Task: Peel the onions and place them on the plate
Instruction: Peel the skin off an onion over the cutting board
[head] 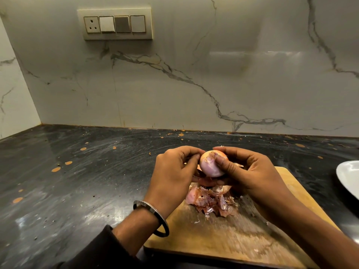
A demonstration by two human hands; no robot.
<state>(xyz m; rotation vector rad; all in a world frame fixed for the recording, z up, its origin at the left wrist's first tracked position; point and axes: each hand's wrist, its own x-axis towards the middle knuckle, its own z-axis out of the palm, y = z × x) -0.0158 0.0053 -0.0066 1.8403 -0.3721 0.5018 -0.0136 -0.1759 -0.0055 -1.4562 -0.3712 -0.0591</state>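
Both hands held a round, pale pink, partly peeled onion [211, 164] in the air above the far end of a worn wooden cutting board [242, 237]. The left hand [174, 171] curled round its left side, the right hand [250, 171] gripped the right side with the thumb pressed on the top. A heap of papery pink-brown onion skins [211, 200] lay on the board below (just under the hands). A white plate [349, 177] sat at the right edge on the dark speckled stone counter [87, 181]

Dim, warm indoor light; soft glare streaks the marble wall [252, 54] and dark table [58, 191]; wide-angle bending at edges, cutting board [242, 239] smeared by blur
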